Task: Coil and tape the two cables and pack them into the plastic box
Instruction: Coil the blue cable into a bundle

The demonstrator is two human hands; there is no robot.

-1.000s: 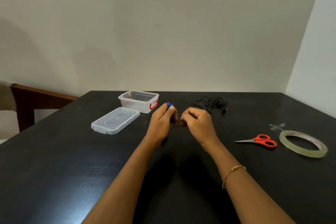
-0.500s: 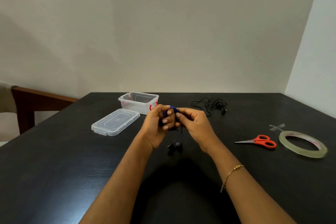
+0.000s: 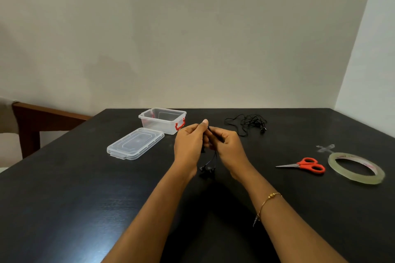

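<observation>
Both hands, left (image 3: 189, 143) and right (image 3: 229, 145), pinch one dark cable (image 3: 210, 161) between them; its ends dangle below, toward the table (image 3: 85, 188).

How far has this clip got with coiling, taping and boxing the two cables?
Early. Done: the plastic box is open and looks empty, its lid lying beside it. In hand: the left hand and right hand hold the first cable between them, its end dangling. Left: the second cable lies loose on the table; tape roll and scissors lie unused.
</observation>
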